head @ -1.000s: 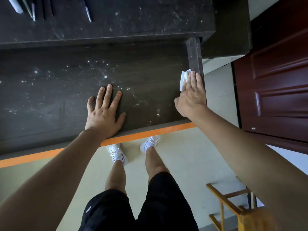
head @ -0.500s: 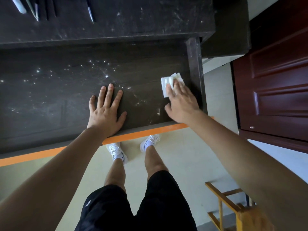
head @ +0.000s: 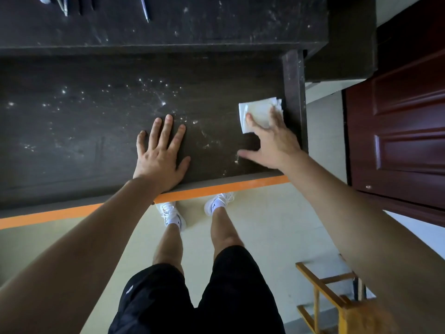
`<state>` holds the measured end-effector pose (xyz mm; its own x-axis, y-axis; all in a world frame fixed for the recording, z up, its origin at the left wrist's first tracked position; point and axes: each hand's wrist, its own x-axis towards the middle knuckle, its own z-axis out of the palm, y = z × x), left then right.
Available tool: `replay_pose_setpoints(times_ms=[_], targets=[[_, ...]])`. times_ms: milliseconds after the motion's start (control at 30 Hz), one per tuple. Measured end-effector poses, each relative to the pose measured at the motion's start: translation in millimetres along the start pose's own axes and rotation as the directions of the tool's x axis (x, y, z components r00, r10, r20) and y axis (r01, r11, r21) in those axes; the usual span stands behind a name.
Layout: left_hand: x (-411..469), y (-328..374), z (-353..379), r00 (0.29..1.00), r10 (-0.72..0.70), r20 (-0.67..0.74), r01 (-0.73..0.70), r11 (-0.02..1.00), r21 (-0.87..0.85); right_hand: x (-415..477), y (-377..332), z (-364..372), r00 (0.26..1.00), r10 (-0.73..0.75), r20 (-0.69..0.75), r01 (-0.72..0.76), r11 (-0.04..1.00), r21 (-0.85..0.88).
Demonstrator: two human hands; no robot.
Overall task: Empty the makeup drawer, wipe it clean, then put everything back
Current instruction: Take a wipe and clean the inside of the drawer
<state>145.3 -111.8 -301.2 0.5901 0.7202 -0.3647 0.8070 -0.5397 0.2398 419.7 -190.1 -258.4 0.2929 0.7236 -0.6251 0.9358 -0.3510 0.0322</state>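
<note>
I find the drawer point(head: 96, 145) emptied and its floor speckled, so wiping is partly done. My right grip point(head: 274, 141), fingers straight, presses the wipe point(head: 257, 112) beside the right wall. My left grip point(head: 159, 155) rests flat, released. Refilling remains.

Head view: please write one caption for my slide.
Right hand presses white wipe on drawer floor; left hand rests flat nearby.

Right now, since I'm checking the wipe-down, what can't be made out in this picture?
Head view:
- Slim items on the top surface: cut off by the top edge, too small to identify.
- Wipe: near part hidden under the right hand.
- Drawer floor: a patch hidden under the left hand; its left end runs past the frame edge.
- Wooden frame: partly hidden by the right arm.
</note>
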Motion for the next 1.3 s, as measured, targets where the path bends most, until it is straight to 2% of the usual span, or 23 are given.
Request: replay_pose_setpoints(times_ms=[100, 167, 300, 500, 600, 700, 867, 933, 1000, 1067, 1133, 1200, 1300], targets=[[1, 1, -1, 1.000, -0.004, 0.006, 0.005, 1.000, -0.009, -20, -2, 15, 0.997, -0.074, 0.006, 0.074, 0.997, 0.029], [1, 1, -1, 1.000, -0.005, 0.005, 0.005, 1.000, -0.012, -17, -5, 14, 0.996, -0.082, -0.025, 0.083, 0.995, 0.053], [5, 1, 2, 1.000, -0.014, -0.008, 0.014, 1.000, -0.015, 1, -2, 6, 0.996, -0.092, 0.003, 0.091, 0.993, 0.074], [2, -1, 3, 1.000, -0.008, 0.003, 0.008, 0.999, -0.032, 17, 17, -2, 0.991, -0.078, -0.110, 0.094, 0.984, 0.152], [-1, -2, 4, 1.000, -0.001, 0.003, 0.001, 0.999, -0.037, -8, 34, 18, 0.969, -0.225, -0.103, 0.238, 0.960, 0.145], [1, 1, 2, 1.000, -0.019, 0.022, 0.019, 1.000, -0.011, -24, 45, 24, 0.938, -0.346, 0.010, 0.343, 0.933, 0.109], [-3, 1, -2, 1.000, -0.024, 0.002, 0.024, 1.000, 0.012, -1, 41, -12, 0.817, -0.562, 0.129, 0.569, 0.822, -0.023], [-1, 0, -5, 1.000, -0.025, -0.012, 0.026, 1.000, 0.011, 16, 36, -22, 0.753, -0.654, 0.075, 0.657, 0.754, -0.018], [1, 0, -9, 0.999, -0.047, -0.003, 0.047, 0.999, 0.026, 37, 24, -25, 0.659, -0.752, -0.010, 0.752, 0.659, -0.007], [-3, 5, -12, 0.990, -0.138, 0.007, 0.138, 0.990, 0.034, 59, 9, -27, 0.587, -0.810, -0.002, 0.809, 0.587, -0.014], [-5, 21, -13, 0.958, -0.286, -0.008, 0.286, 0.958, -0.003, 78, 2, -31, 0.569, -0.823, -0.013, 0.821, 0.568, -0.059], [-8, 47, -12, 0.881, -0.468, -0.067, 0.467, 0.883, -0.038, 94, 6, -38, 0.575, -0.817, -0.034, 0.815, 0.576, -0.063], [-4, 91, -11, 0.662, -0.731, -0.166, 0.719, 0.682, -0.134, 109, 19, -54, 0.569, -0.821, -0.042, 0.817, 0.571, -0.083]])
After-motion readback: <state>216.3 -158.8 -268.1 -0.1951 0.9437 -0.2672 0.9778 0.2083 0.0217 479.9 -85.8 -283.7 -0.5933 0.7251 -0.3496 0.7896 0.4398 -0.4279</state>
